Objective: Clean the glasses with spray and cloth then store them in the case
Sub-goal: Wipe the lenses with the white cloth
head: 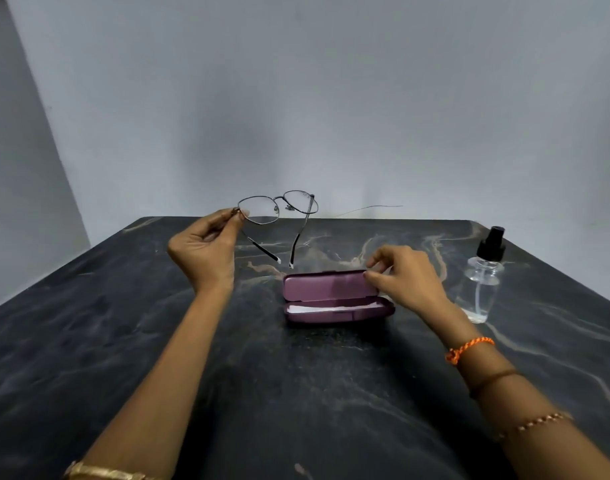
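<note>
My left hand pinches the left hinge corner of thin metal-framed glasses, holding them in the air above the table with both temples unfolded and hanging down. A purple glasses case lies open in the middle of the table, and a white cloth lies inside its lower half. My right hand grips the right end of the case's raised lid between thumb and fingers. A clear spray bottle with a black nozzle stands upright to the right of the case.
The dark marbled table reaches back to a grey wall. A thin wire runs along the wall just above the table's far edge. Bracelets circle both wrists.
</note>
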The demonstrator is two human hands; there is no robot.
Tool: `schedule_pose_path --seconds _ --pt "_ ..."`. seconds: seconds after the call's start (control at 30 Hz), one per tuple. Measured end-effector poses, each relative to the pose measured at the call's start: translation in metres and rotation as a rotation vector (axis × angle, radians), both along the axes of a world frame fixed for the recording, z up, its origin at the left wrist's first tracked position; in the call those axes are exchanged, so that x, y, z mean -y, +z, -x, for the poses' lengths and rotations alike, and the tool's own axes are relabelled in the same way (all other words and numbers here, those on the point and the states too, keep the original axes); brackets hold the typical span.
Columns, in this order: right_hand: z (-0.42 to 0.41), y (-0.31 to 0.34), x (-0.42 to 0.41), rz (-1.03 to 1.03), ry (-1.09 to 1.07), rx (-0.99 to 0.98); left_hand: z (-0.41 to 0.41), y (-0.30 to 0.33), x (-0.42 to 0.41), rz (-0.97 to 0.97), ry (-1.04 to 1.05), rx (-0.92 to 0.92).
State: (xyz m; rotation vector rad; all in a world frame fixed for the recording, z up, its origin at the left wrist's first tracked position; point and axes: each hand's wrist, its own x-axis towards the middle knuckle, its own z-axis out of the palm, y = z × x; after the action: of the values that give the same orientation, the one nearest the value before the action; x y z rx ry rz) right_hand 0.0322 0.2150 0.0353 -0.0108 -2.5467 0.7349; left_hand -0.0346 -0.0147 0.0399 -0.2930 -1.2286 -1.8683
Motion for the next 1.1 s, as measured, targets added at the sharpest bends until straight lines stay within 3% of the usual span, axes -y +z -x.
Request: schedule_pose_path --seconds 0.5,1.1 --pt "0.000 0.003 -0.002 -0.247 -0.096 0.395 0.007 -0.008 0.004 0.023 -0.029 0.046" --pt "0.001 -0.002 0.006 -0.206 0.048 0.358 -0.005 -0.006 -0.004 0.095 -0.038 0.016"
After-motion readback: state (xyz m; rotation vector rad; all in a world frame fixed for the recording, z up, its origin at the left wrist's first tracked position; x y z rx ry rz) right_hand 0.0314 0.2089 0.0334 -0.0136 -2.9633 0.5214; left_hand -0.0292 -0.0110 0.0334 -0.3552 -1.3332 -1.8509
